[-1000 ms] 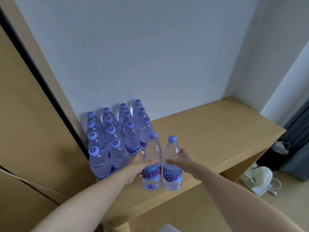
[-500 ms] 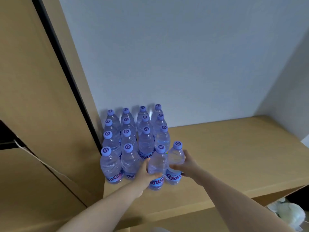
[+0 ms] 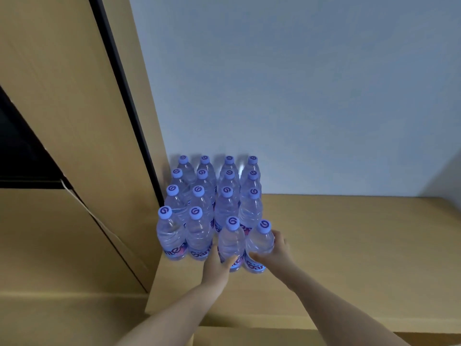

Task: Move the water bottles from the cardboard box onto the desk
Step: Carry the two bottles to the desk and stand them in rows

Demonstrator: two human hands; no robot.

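Several clear water bottles (image 3: 199, 211) with purple caps stand in rows on the wooden desk (image 3: 349, 245), packed into the corner by the wall. At the front of the rows stand two more bottles side by side. My left hand (image 3: 216, 267) grips the left one (image 3: 231, 242) near its base. My right hand (image 3: 275, 253) grips the right one (image 3: 259, 242) from its right side. Both bottles are upright and look set on the desk beside the front row. The cardboard box is out of view.
A tall wooden cabinet side (image 3: 82, 121) with a dark edge strip stands left of the bottles. A pale wall (image 3: 299, 96) runs behind the desk. The desk top stretches bare to the right, and its front edge (image 3: 274, 320) lies below my forearms.
My two hands have carried the pair of bottles forward and left, up to the front row. The view has shifted left and closer to the bottles.
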